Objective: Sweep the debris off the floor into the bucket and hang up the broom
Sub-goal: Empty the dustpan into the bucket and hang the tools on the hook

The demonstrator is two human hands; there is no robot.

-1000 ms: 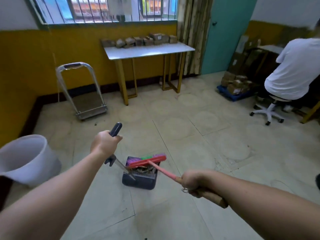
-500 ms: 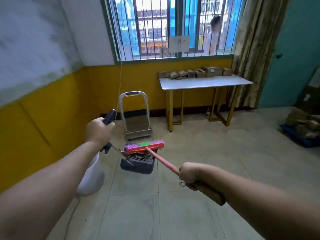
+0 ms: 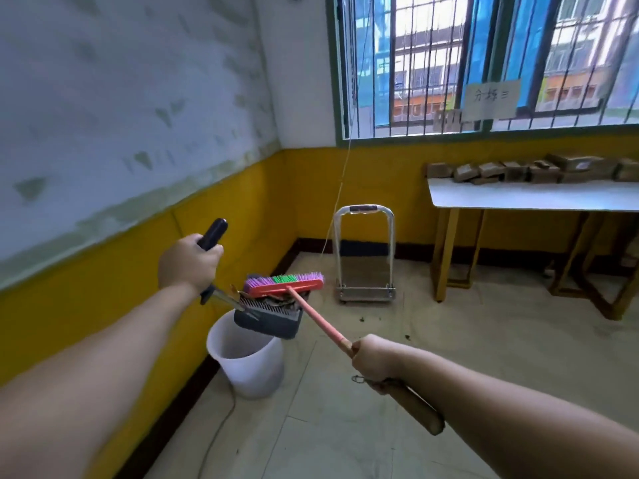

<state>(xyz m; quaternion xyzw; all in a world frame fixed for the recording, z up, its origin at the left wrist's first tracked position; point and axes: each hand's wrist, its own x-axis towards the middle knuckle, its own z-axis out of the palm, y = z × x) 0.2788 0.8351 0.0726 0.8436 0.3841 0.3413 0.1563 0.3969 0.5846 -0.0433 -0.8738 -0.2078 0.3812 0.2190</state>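
My left hand [image 3: 186, 262] grips the black handle of a dark dustpan [image 3: 268, 321], which hangs in the air over the rim of the white bucket [image 3: 247, 363] by the yellow wall. Brown debris [image 3: 276, 300] lies in the pan. My right hand [image 3: 375, 361] grips the pink handle of the broom [image 3: 316, 318]. Its red head with purple and green bristles [image 3: 284, 283] rests across the top of the pan, over the debris. A metal ring hangs under my right hand.
A folding hand trolley [image 3: 364, 254] stands against the wall behind the bucket. A white table [image 3: 532, 197] with several brown parcels is at the right under the barred window. A few dark crumbs [image 3: 368, 319] lie on the tiled floor. A thin cord hangs from the window.
My view has swung left and nearer the corner. The dustpan and broom, held together, have moved from beside the bucket to above its rim.
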